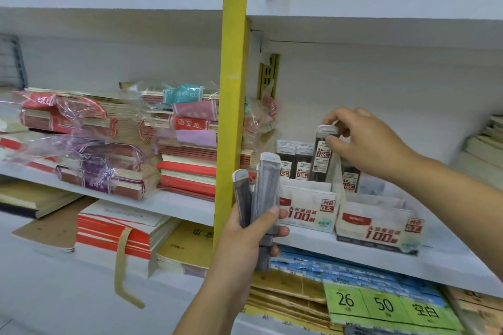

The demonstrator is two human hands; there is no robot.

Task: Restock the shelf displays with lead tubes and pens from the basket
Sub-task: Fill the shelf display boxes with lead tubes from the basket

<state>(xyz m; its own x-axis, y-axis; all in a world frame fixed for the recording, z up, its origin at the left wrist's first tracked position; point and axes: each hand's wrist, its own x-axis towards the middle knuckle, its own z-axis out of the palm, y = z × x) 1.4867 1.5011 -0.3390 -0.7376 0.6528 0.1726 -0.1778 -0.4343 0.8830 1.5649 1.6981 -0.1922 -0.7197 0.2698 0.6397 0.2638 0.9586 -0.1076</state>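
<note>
My left hand [249, 236] grips a bunch of grey lead tubes [265, 198] upright in front of the yellow shelf post. My right hand [364, 141] pinches the white cap of one dark lead tube [322, 158], tilted, its lower end inside the white 0.5 display box [307, 208]. Two more tubes [295, 159] stand in that box to the left. A second display box marked 0.7 [378, 226] sits to the right with one tube [350, 179] behind it. The basket is out of view.
A yellow upright post [231, 103] splits the shelving. Wrapped stacks of notebooks [187, 141] fill the left shelf. Under the display shelf [353, 250] lie blue packs and a green price label [386, 304]. Paper stacks [487, 141] sit far right.
</note>
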